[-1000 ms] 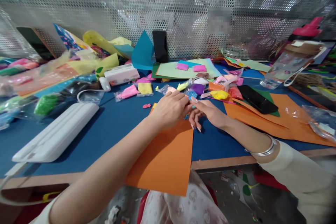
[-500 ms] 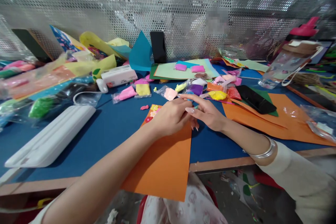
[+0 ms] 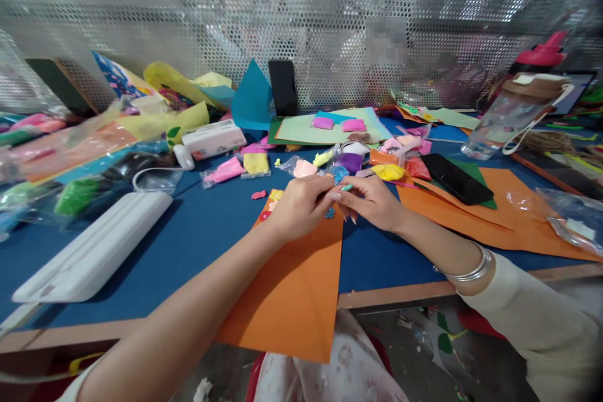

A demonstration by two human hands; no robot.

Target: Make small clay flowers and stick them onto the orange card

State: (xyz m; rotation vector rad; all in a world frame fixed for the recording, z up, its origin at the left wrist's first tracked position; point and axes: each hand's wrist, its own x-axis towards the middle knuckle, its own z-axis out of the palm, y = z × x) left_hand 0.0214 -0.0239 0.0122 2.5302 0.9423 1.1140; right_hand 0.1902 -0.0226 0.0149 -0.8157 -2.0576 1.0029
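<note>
both hands meet above the top of the orange sheet (image 3: 292, 282), the left hand (image 3: 301, 207) and right hand (image 3: 372, 201) pinching a tiny teal bit of clay (image 3: 347, 188) between fingertips, which could slip into the clay packets (image 3: 358, 163) just beyond.

Left hand (image 3: 301, 208) and right hand (image 3: 372, 202) meet fingertip to fingertip, forearms converging.

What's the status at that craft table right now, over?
Left hand and right hand meet fingertip to fingertip, pinching a small teal piece. Both over the orange sheet. Clay packets crowd just behind.
</note>
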